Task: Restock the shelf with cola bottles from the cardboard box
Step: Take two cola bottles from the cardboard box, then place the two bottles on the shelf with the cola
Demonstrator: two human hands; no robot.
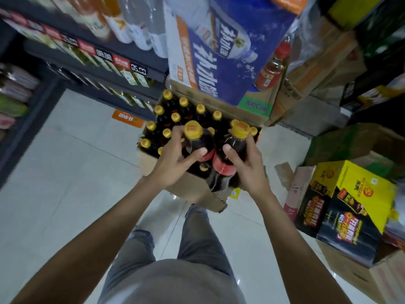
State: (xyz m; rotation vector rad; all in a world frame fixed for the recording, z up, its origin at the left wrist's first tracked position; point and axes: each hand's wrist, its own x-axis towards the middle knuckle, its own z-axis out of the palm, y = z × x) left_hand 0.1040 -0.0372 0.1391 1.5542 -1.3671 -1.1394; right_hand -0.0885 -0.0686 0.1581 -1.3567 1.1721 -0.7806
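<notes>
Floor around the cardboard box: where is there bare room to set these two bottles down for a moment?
Bare tile lies left of the cardboard box, between it and the shelf. More lies near the person's legs. The right is crowded with the yellow-and-black carton and stacked boxes behind. Left hand and right hand each hold a bottle.

The floor [65, 163] is of pale glossy tiles and reflects small spots of light. On the left stand dark shelves [92, 62] with price tags. On the right, stacked cartons crowd the aisle: a blue carton [230, 47], a yellow-black carton [350, 207].
</notes>
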